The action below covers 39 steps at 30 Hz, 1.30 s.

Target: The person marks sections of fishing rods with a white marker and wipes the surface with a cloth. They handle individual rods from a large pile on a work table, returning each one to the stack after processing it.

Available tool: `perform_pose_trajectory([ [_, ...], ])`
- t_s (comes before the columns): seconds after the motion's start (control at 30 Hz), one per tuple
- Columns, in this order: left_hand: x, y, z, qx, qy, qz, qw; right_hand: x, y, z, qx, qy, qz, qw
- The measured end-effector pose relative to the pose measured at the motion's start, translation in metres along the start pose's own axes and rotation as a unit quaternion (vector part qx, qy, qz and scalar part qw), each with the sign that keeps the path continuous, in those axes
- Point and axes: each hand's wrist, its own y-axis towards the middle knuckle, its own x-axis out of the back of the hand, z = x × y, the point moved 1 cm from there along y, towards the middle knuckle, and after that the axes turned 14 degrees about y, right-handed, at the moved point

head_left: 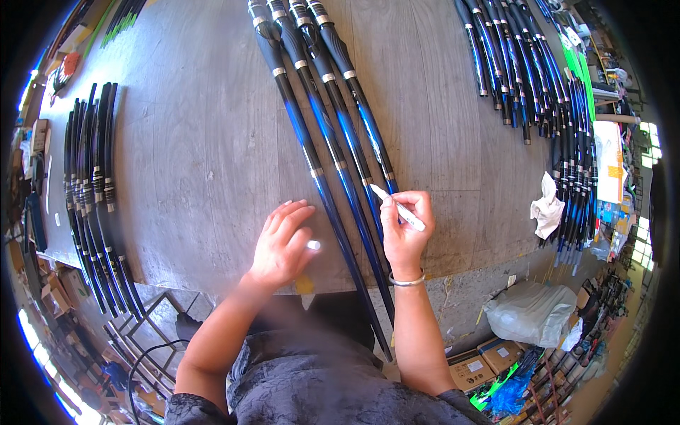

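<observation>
Several dark blue and black fishing rod sections (301, 129) lie side by side on the table, running from the far edge toward me. Their thick grips point away, and the thin ends of two stick out past the near edge. Between the fingers of my right hand (406, 237) is a white marker pen (411, 218). Its tip is at a silver ring on one of the rods. To the left of the rods, my left hand (282, 241) hovers near the table's front edge, fingers curled, with a small white pen cap (313, 245) poking out of them.
Bundles of dark rods lie on the grey wooden table (205, 142) at the left (91, 198) and far right (520, 64). A crumpled white cloth (547, 206) rests by the right bundle. Below the right side are a plastic-wrapped bundle (531, 312) and cardboard boxes (471, 372).
</observation>
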Motion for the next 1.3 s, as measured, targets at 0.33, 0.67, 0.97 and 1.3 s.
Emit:
perform_pose_trajectory([
  [0.33, -0.001, 0.0, -0.001, 0.002, 0.001, -0.008, 1.0, 0.01, -0.003, 0.01, -0.038, 0.058, -0.058, 0.996],
  [0.67, 0.0, 0.001, 0.0, 0.009, 0.0, -0.01, 1.0, -0.025, -0.006, 0.021, -0.029, 0.05, -0.01, 0.998],
  [0.97, 0.0, 0.001, 0.001, 0.017, -0.002, -0.016, 1.0, -0.039, -0.005, 0.005, -0.04, 0.055, -0.001, 0.998],
  [1.3, 0.0, 0.0, 0.001, 0.018, -0.007, -0.009, 1.0, -0.039, -0.005, 0.004, -0.039, 0.054, 0.0, 0.998],
])
